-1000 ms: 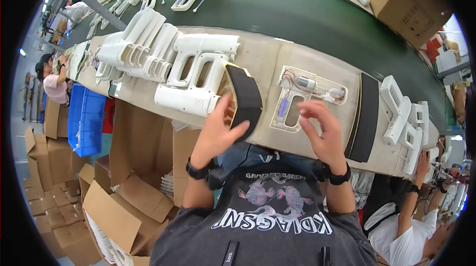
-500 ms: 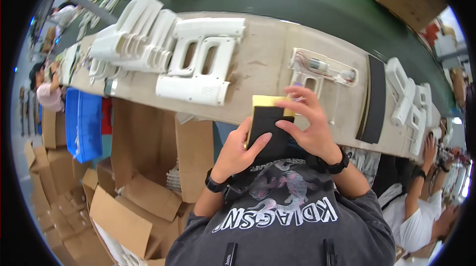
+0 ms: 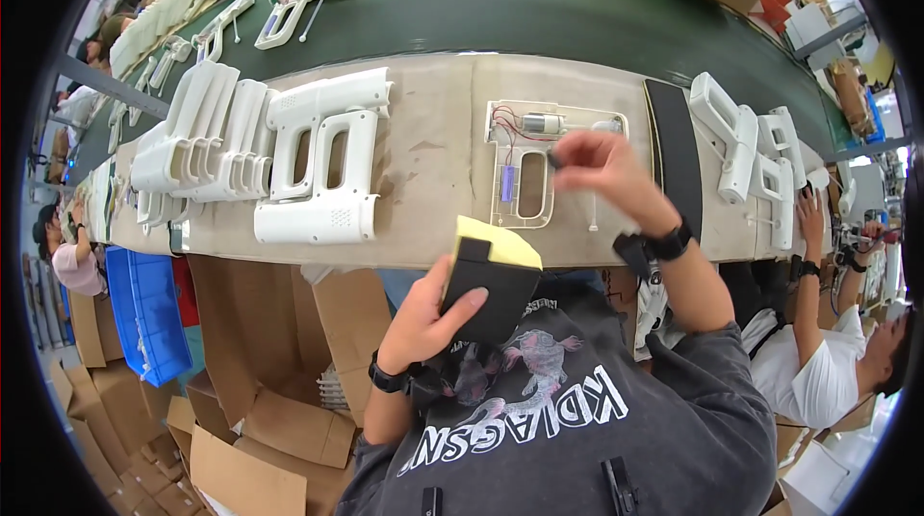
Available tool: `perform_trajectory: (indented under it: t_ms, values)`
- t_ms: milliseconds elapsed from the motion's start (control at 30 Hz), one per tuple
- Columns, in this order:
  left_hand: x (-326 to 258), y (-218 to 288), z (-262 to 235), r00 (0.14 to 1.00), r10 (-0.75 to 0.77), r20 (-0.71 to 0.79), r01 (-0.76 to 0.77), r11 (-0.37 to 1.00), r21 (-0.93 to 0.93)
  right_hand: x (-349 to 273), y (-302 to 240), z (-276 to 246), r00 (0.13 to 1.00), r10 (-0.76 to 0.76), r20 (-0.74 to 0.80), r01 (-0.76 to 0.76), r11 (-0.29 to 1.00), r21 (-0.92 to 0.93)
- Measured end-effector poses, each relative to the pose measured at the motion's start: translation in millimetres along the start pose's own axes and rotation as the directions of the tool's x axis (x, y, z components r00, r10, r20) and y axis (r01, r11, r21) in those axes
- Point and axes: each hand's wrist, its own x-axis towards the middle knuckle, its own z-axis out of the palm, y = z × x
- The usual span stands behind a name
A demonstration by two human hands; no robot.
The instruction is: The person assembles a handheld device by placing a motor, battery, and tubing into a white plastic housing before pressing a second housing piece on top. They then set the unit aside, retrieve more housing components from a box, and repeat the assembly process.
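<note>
The pad (image 3: 491, 299) is black, its backing (image 3: 502, 243) yellow. The casing (image 3: 530, 147) is white, its cylinder (image 3: 507, 184) purple. The conveyor (image 3: 462, 11) is green.

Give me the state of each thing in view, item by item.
Left hand: gripping black foam.
Black foam: held, yellow layer partly showing.
Right hand: pinching a small dark piece.
White shell: open, motor exposed.
Black strips: lying on the table.
Blue bin: open-topped.
Cardboard box: flaps open.

A green conveyor belt (image 3: 500, 11) beyond a pale worktable (image 3: 433, 155) — grey metal post (image 3: 111, 87) leftward, cardboard boxes (image 3: 245, 477) below.
</note>
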Motion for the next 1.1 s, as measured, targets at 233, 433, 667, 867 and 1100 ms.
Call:
perform_trajectory:
  t_ms: [233, 433, 667, 867, 1100]
  values:
    - [24.6, -8.3, 3.4, 0.986, -0.044, -0.161, -0.003, 0.960, -0.280, 51.6, -10.5, -66.4, 0.936, -0.337, -0.105, 0.203, 0.757, -0.622]
    - [42.1, -3.0, 9.4, 0.978, -0.037, -0.207, -0.029, 0.951, -0.309, 62.6, 15.5, -45.0, 0.950, -0.311, 0.000, 0.252, 0.771, -0.585]
    - [51.5, 1.6, 10.7, 0.975, -0.062, -0.214, -0.011, 0.947, -0.321, 70.1, 28.3, -39.8, 0.951, -0.307, 0.035, 0.268, 0.761, -0.591]
    - [59.6, 4.7, 16.6, 0.982, -0.070, -0.177, 0.019, 0.962, -0.272, 51.9, 8.6, -22.5, 0.889, -0.457, -0.001, 0.357, 0.696, -0.623]
    - [59.9, 9.1, 26.0, 0.990, 0.013, -0.139, -0.008, 0.999, 0.037, 12.0, -14.5, 33.0, 0.814, -0.509, 0.281, 0.579, 0.752, -0.315]
